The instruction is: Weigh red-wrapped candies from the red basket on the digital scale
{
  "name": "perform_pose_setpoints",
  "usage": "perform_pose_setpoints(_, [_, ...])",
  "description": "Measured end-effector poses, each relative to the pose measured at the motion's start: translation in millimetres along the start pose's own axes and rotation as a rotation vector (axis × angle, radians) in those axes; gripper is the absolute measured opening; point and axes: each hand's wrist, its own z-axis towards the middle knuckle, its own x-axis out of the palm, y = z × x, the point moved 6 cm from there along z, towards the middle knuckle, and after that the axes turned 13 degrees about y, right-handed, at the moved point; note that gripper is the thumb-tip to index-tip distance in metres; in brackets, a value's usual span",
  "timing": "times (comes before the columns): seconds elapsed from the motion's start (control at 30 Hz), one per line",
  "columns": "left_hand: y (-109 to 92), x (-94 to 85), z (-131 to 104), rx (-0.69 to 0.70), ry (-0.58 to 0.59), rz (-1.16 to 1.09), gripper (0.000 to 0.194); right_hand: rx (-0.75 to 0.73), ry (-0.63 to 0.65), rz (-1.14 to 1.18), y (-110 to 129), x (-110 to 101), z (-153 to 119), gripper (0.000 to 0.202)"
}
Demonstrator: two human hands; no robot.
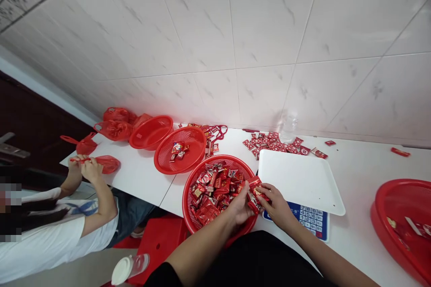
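Note:
Several red candy packets (pixel 255 204) are gathered between my two hands, over the right rim of a red plastic basket (pixel 187 188). My left hand (pixel 240 208) cups them from the left, its fingers curled round them. From the right, my right hand (pixel 276 204) closes its fingers on the same packets. Many red-wrapped candies (pixel 215 188) fill the basket below. Just right of the hands is a scale with a white tray (pixel 299 179) and a blue keypad (pixel 311 220), partly covered by my right hand and forearm.
Small red packets (pixel 276 141) lie by the wall near a clear plastic bottle (pixel 288 128). Left stand a basket with few candies (pixel 188 143), a red basin (pixel 153 131) and red bags (pixel 117 129). A co-worker (pixel 97 215) handles a bag. Another basin (pixel 387 202) is right.

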Motion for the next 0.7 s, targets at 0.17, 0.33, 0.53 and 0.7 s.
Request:
perform_pose_setpoints(0.17, [-9.9,-10.4,-16.0,0.1,-0.021,0.078,0.036,-0.061,0.052,-0.048,23.0,16.2,2.0,0.034])
perform_pose_setpoints(0.33, [-20.2,-26.4,-31.7,0.095,-0.022,0.1,0.037,-0.094,0.071,-0.031,37.8,26.5,8.4,0.043])
perform_pose_setpoints(0.53, [-61.3,-51.1,-64.2,0.136,-0.136,-0.014,0.026,-0.023,0.091,0.038,35.4,36.9,11.6,0.04])
perform_pose_setpoints(0.7, [-94.5,-76.0,-90.1,0.146,-0.171,-0.121,0.027,0.063,0.082,0.105,18.4,45.8,0.3,0.04])
